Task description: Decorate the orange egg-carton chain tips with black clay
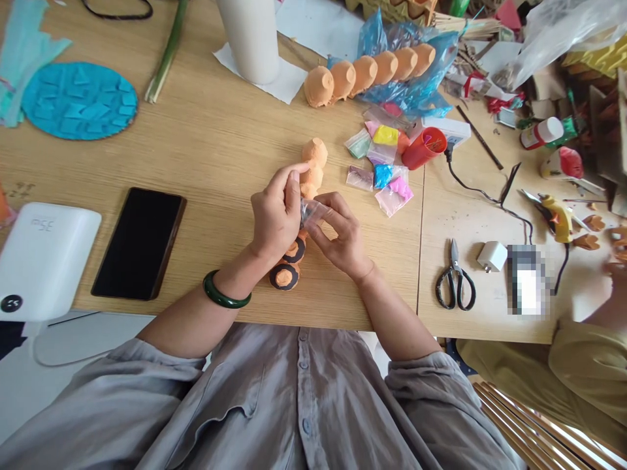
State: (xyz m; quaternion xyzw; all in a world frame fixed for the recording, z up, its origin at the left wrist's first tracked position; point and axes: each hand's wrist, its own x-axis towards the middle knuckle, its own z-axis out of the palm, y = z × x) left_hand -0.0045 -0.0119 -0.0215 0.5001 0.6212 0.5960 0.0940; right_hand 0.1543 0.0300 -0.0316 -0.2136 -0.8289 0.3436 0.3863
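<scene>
A small clear plastic bag with something dark in it is between my two hands. My left hand is closed at the bag's left edge, its index finger reaching over the orange strip behind. My right hand pinches the other side of the bag between thumb and fingers. Beneath them lies an orange-painted egg-carton strip with a bumpy row of cups. Black rings surround the centres of the cups at its near end. My hands hide the strip's middle.
A second orange strip rests on blue plastic at the back. Coloured clay packets and a red cup are to the right, with scissors nearer. A phone and power bank lie left. Another person's sleeve shows at right.
</scene>
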